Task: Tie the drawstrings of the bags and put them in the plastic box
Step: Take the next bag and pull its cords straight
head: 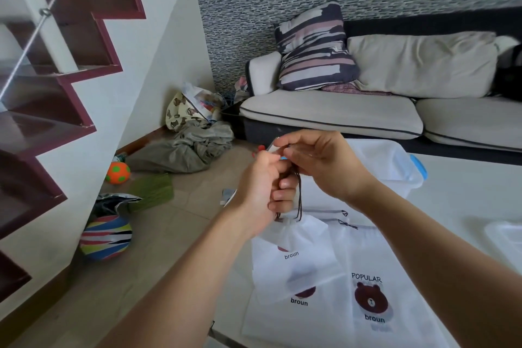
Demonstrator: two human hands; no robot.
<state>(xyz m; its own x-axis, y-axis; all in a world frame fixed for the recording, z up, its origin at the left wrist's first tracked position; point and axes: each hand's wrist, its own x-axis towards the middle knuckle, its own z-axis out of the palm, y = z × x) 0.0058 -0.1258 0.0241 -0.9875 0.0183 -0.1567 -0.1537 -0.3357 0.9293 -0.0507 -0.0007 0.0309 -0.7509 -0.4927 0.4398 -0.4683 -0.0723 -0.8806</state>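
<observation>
A white drawstring bag (pixel 293 246) printed "broun" hangs by its dark drawstrings (pixel 299 195) above the white table (pixel 466 198). My left hand (pixel 265 186) grips the strings with curled fingers. Just above and to its right, my right hand (pixel 319 161) pinches the strings' upper ends. Two more white bags with a brown bear print (pixel 370 299) lie flat on the table below. The clear plastic box (pixel 395 167) with a blue latch stands behind my hands, partly hidden by them.
A grey sofa (pixel 339 113) with a striped cushion (pixel 313 48) stands past the table. On the floor to the left lie a grey cloth heap (pixel 186 150), an orange ball (pixel 117 173) and a striped ball (pixel 106 237). A staircase (pixel 56 70) rises at the left.
</observation>
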